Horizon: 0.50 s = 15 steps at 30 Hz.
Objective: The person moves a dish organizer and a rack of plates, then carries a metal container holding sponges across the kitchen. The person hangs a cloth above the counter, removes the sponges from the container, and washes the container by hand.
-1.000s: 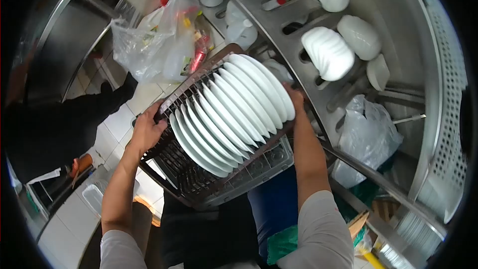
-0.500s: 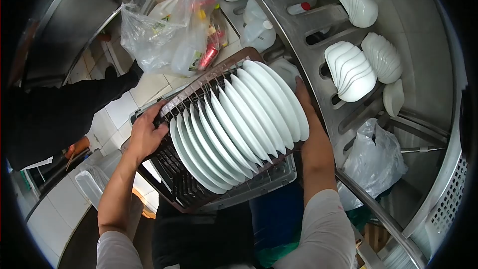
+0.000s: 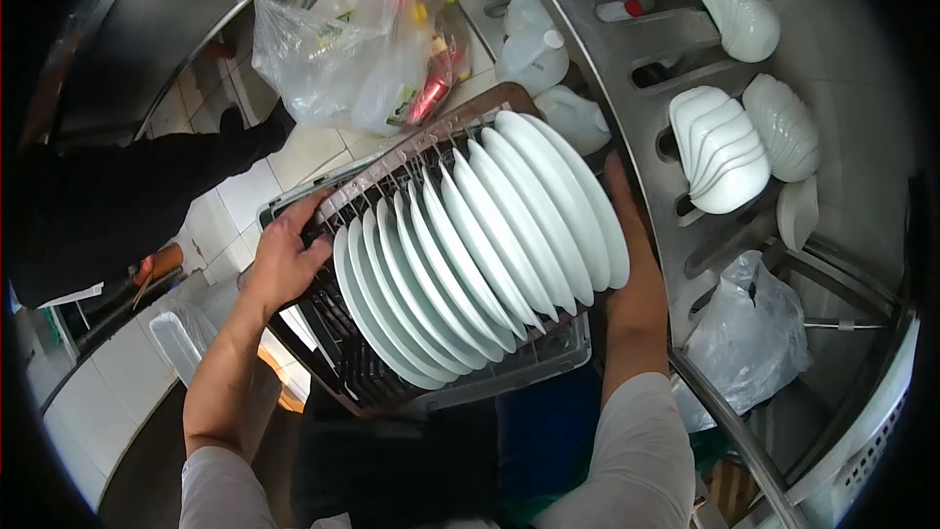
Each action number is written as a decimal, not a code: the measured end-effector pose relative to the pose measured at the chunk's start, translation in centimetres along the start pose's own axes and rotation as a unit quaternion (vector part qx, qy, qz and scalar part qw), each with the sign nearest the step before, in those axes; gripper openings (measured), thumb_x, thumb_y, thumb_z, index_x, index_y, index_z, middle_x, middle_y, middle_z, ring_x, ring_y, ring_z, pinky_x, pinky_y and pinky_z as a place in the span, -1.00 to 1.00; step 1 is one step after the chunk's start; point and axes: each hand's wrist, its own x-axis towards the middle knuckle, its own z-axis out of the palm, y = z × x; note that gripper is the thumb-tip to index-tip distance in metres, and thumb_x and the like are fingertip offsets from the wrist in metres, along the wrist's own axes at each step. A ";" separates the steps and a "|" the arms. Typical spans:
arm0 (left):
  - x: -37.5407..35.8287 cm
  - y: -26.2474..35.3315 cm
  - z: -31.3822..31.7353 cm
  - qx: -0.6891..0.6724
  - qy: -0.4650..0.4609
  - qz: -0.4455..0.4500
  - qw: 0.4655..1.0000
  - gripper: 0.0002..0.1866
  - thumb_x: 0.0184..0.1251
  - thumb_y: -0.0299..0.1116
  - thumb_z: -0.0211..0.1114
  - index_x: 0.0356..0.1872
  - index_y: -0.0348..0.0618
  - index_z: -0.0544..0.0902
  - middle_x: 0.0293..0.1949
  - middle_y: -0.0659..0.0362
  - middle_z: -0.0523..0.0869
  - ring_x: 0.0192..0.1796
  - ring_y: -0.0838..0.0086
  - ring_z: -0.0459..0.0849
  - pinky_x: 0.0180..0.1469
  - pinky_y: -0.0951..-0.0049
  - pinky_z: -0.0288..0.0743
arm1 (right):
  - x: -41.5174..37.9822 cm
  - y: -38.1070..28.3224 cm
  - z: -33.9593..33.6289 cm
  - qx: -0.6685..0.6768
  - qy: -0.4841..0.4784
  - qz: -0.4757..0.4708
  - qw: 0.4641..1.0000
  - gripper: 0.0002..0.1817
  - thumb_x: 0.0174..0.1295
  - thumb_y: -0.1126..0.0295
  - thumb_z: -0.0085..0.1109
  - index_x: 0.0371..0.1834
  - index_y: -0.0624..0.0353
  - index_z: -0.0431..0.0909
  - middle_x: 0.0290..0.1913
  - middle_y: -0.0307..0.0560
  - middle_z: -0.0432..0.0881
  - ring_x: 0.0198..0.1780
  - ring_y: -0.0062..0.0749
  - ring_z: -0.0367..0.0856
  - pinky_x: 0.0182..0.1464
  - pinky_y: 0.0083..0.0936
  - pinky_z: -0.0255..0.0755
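A brown dish rack [image 3: 511,95] full of white plates [image 3: 480,245] is in front of me, set at a slant. The plates stand on edge in a row, and several wire slots at the rack's left end hold none. My left hand [image 3: 284,260] is closed on the rack's left end, thumb on top. At the other end, my right hand [image 3: 619,196] grips the rack's right side; the plates hide most of its fingers. Below the rack, a clear grey plastic bin [image 3: 519,367] shows along the near edge.
A slotted metal shelf [image 3: 676,29] on the right carries stacked white bowls [image 3: 720,149]. White plastic jugs [image 3: 534,59] and a clear bag of rubbish [image 3: 343,69] stand on the tiled floor beyond. Another person's dark-clothed leg [image 3: 147,181] is at the left. A plastic bag [image 3: 749,323] hangs at the shelf's lower edge.
The right end of the rack has shifted slightly right, along with my right hand. The shelf and bowls sit further right in view. Both hands keep their hold.
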 end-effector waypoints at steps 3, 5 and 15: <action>0.1 0.7 -0.1 0.000 0.002 -0.004 1.000 -0.41 0.08 -0.45 0.21 0.24 -0.25 0.48 0.11 -0.19 0.61 0.19 -0.01 0.58 0.25 0.29 0.41 | 1.4 0.2 0.2 -0.019 0.002 0.002 1.000 -0.34 0.29 0.01 0.12 0.33 0.26 0.40 0.35 0.23 0.41 0.40 -0.04 0.33 0.44 -0.26 0.11; -0.1 0.9 -0.2 0.001 0.009 -0.003 1.000 -0.42 0.09 -0.45 0.22 0.24 -0.25 0.48 0.11 -0.18 0.61 0.19 0.01 0.59 0.24 0.31 0.41 | 2.2 0.4 0.3 -0.029 0.003 0.003 1.000 -0.34 0.28 0.02 0.12 0.32 0.26 0.41 0.34 0.23 0.42 0.40 -0.05 0.34 0.43 -0.25 0.12; 0.0 0.5 0.2 0.010 0.004 -0.011 1.000 -0.42 0.12 -0.47 0.23 0.26 -0.29 0.47 0.11 -0.18 0.62 0.20 0.03 0.59 0.27 0.33 0.39 | 5.4 1.2 0.8 -0.089 0.002 0.005 0.996 -0.36 0.25 0.03 0.14 0.29 0.25 0.44 0.31 0.23 0.44 0.38 -0.05 0.37 0.40 -0.20 0.17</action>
